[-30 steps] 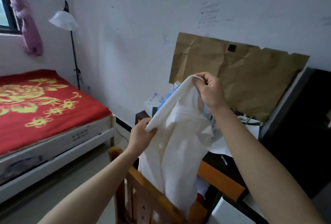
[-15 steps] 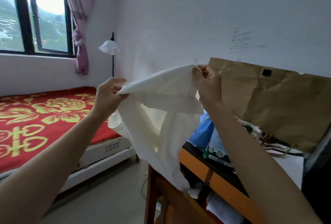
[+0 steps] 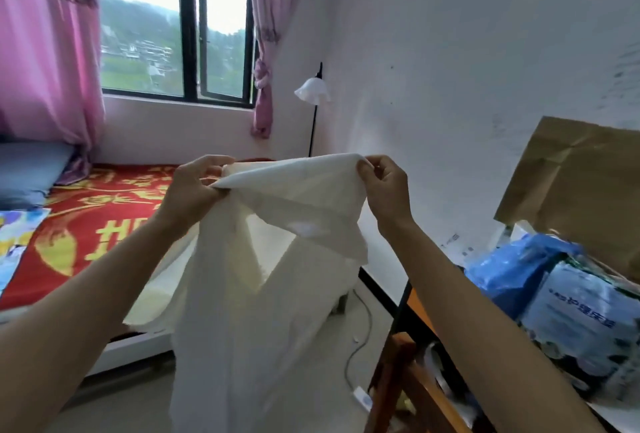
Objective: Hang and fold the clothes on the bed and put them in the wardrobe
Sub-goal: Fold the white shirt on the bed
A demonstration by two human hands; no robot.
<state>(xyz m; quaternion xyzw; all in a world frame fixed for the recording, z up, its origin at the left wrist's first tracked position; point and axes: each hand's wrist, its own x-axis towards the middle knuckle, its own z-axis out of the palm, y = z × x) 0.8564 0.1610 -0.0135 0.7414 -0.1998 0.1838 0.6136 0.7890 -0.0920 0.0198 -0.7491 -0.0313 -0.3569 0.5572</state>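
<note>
My left fingers point(image 3: 207, 166) and right fingers point(image 3: 365, 172) pinch shirt point(image 3: 263, 328) top | shirt hangs down | bed point(image 3: 104, 224) lies left, left fingers nearer

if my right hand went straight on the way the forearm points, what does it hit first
Apart from the white cloth garment it pinches, the right hand would probably meet the black floor lamp with the white shade, then the white wall; depth is unclear.
</note>
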